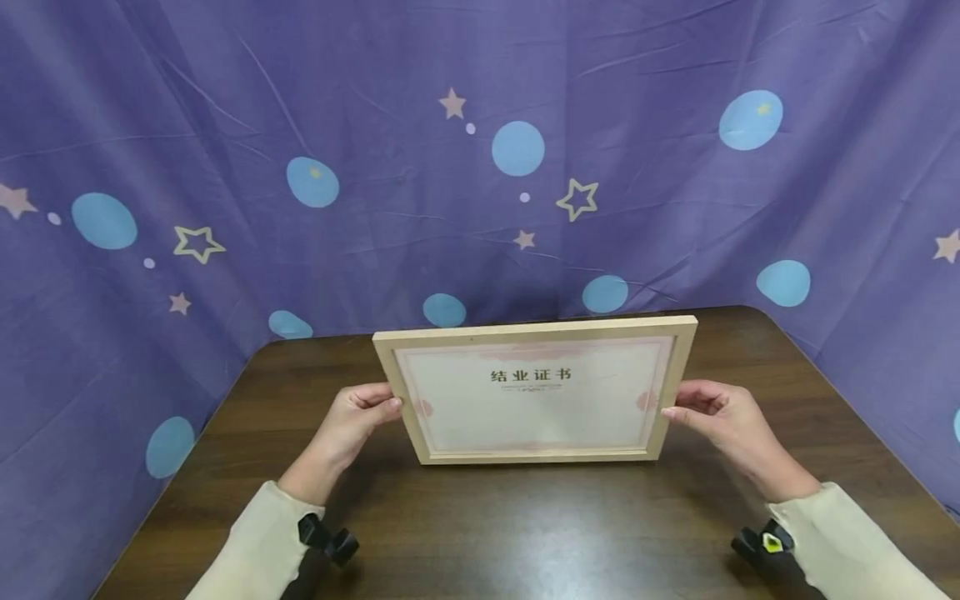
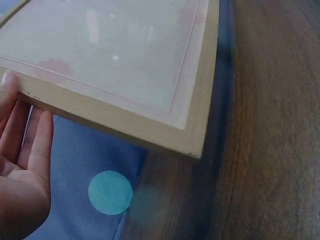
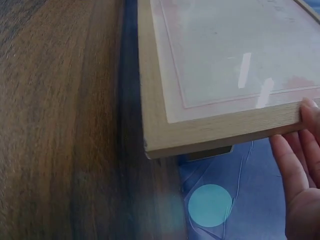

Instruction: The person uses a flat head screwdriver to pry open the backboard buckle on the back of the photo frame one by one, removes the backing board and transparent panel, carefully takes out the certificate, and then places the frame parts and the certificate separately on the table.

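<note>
A light wooden picture frame [image 1: 536, 457] stands tilted back over the table, its front towards me. Behind its clear pane lies a white certificate [image 1: 532, 421] with a pink border and dark Chinese lettering near the top. My left hand [image 1: 352, 425] pinches the left side of the frame, thumb on the front and fingers behind. On the opposite side my right hand [image 1: 723, 425] grips the frame the same way. In the left wrist view the left thumb [image 2: 7, 95] presses the wooden edge. The right wrist view shows part of the dark back beneath the frame.
The dark wooden table [image 1: 480, 525] spreads out beneath the frame, with rounded far corners. Behind and on both sides hangs a purple curtain [image 1: 420, 208] with blue dots and stars. Black devices [image 1: 330, 540] are strapped at both wrists, over light sleeves [image 1: 258, 542].
</note>
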`<action>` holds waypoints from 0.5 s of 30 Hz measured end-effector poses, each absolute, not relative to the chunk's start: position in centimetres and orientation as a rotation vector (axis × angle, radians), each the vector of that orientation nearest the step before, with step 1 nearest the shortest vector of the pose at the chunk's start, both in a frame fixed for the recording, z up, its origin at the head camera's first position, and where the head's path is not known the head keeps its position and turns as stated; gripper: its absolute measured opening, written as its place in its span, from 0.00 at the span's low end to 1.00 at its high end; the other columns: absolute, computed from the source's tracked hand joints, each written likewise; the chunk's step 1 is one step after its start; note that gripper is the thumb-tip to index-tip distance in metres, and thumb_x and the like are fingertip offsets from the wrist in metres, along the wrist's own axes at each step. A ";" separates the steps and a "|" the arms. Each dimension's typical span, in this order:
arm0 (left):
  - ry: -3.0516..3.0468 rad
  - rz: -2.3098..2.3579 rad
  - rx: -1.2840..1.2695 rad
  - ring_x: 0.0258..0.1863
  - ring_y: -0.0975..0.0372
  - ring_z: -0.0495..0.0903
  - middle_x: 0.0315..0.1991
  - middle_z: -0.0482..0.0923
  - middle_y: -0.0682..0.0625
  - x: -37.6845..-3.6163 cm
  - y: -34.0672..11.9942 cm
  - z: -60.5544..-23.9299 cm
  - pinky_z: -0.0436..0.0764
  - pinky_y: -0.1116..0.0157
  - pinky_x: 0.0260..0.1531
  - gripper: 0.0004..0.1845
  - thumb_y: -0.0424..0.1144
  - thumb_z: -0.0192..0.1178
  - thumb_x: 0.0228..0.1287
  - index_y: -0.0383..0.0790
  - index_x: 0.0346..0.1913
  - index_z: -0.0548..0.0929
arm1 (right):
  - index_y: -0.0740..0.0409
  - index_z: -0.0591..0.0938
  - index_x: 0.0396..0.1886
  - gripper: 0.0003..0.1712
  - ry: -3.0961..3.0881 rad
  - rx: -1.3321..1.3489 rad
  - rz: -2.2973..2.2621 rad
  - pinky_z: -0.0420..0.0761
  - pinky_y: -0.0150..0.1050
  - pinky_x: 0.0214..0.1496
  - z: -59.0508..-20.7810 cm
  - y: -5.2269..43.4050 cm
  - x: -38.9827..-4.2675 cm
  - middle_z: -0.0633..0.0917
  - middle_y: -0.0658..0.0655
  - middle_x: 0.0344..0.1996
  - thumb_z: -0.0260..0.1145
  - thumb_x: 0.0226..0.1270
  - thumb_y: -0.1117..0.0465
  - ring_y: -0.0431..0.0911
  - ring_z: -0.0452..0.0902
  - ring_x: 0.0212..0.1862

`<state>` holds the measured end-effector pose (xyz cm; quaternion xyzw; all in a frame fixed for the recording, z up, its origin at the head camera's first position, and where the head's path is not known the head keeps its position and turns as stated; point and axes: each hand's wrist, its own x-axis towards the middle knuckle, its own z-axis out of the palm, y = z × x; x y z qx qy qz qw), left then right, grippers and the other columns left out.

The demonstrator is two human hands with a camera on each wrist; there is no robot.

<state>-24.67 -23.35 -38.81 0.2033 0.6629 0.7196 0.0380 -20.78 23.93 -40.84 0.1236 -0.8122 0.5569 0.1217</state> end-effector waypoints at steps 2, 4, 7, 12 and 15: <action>2.042 2.205 0.649 0.37 0.71 0.83 0.36 0.86 0.60 -24.7 -23.4 -38.8 0.81 0.73 0.40 0.20 0.24 0.55 0.63 0.56 0.38 0.88 | 0.69 0.82 0.38 0.11 -2.386 0.317 1.565 0.77 0.29 0.28 -40.8 23.8 -20.7 0.85 0.40 0.28 0.71 0.54 0.68 0.35 0.78 0.29; 2.017 2.233 0.664 0.37 0.72 0.83 0.36 0.85 0.60 -24.7 -23.4 -38.8 0.81 0.74 0.40 0.18 0.26 0.56 0.64 0.56 0.38 0.88 | 0.67 0.83 0.36 0.11 -2.392 0.288 1.531 0.76 0.29 0.27 -40.7 23.7 -20.6 0.84 0.39 0.27 0.72 0.54 0.67 0.35 0.77 0.29; 1.922 2.332 0.679 0.34 0.72 0.83 0.34 0.86 0.60 -24.6 -23.4 -38.9 0.81 0.75 0.38 0.14 0.29 0.58 0.63 0.54 0.37 0.88 | 0.66 0.83 0.34 0.09 -2.356 0.304 1.512 0.74 0.30 0.23 -40.6 23.6 -20.4 0.84 0.40 0.26 0.72 0.53 0.68 0.35 0.75 0.26; 1.765 2.444 0.767 0.38 0.69 0.83 0.36 0.86 0.57 -24.7 -23.1 -39.0 0.80 0.73 0.42 0.09 0.34 0.59 0.64 0.49 0.38 0.88 | 0.66 0.83 0.33 0.09 -2.245 0.364 1.540 0.72 0.30 0.20 -40.7 23.3 -20.3 0.84 0.42 0.24 0.71 0.51 0.74 0.34 0.75 0.24; 1.757 2.465 0.712 0.39 0.69 0.83 0.35 0.86 0.57 -24.7 -23.0 -38.9 0.80 0.72 0.44 0.08 0.37 0.58 0.65 0.49 0.38 0.88 | 0.65 0.83 0.34 0.10 -2.198 0.382 1.544 0.72 0.28 0.20 -40.7 23.0 -20.1 0.84 0.40 0.24 0.70 0.50 0.77 0.33 0.74 0.23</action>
